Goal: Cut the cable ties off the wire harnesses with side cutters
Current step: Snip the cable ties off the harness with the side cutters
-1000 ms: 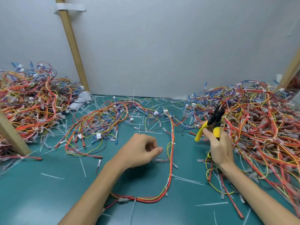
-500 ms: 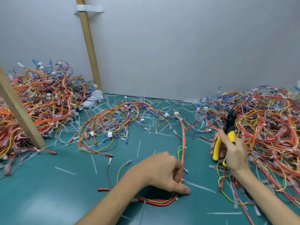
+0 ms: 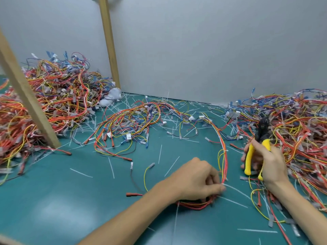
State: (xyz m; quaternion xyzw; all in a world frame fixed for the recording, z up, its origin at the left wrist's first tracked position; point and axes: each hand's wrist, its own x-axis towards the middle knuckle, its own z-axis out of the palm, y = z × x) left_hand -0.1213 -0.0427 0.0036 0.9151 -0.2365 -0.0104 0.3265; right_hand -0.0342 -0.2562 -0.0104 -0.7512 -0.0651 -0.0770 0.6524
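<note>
A red, orange and yellow wire harness (image 3: pixel 223 147) loops across the green mat from the back centre down to the front. My left hand (image 3: pixel 196 180) pinches this harness where a white cable tie (image 3: pixel 235 190) sticks out to the right. My right hand (image 3: pixel 267 165) grips the yellow handles of the side cutters (image 3: pixel 254 151), whose black jaws point up and away, right of the harness and apart from it.
Big heaps of harnesses lie at the left (image 3: pixel 53 106) and right (image 3: pixel 292 129). Another spread harness (image 3: pixel 131 124) lies at the centre back. Cut white ties (image 3: pixel 81 173) litter the mat. Two wooden posts (image 3: pixel 26 96) stand at left, a grey wall behind.
My left hand slid down the harness towards me and now pinches it at a tie. My right hand with the cutters shifted a little closer. The view swung left.
</note>
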